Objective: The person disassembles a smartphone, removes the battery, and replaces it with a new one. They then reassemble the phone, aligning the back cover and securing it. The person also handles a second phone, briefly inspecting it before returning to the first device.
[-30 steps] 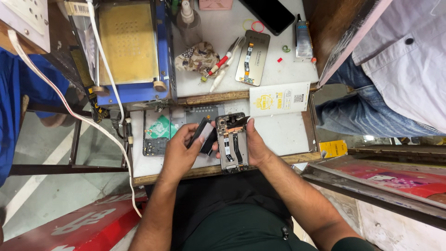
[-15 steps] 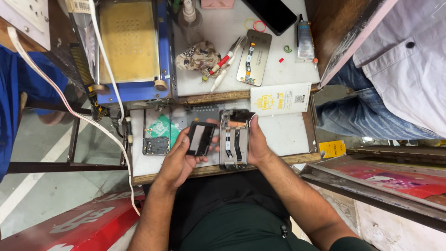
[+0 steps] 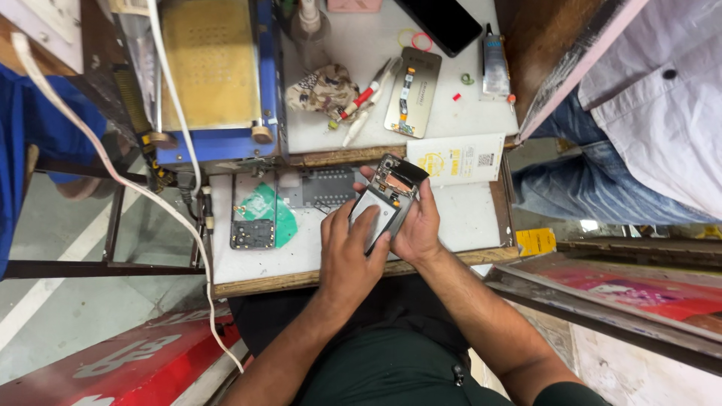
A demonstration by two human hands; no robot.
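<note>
I see both hands on an opened phone [image 3: 387, 199] above the white tabletop [image 3: 466, 218]. My right hand [image 3: 421, 225] cups it from below, grip pinching its edges; my left hand [image 3: 350, 252] presses fingers on its grey inner plate.

Bare metal and copper-toned parts gleam inside the opened phone [image 3: 391, 197]; its grey panel looks matt. Worn white worktop [image 3: 466, 218], rough wooden edge [image 3: 278, 282], crumpled cloth rag [image 3: 323, 89], glossy black screen [image 3: 444, 21].

Blue-framed machine [image 3: 218, 143] — yellow plate, green circuit board [image 3: 265, 218], white bench [image 3: 466, 218] — camouflage-patterned rag [image 3: 325, 89]
</note>
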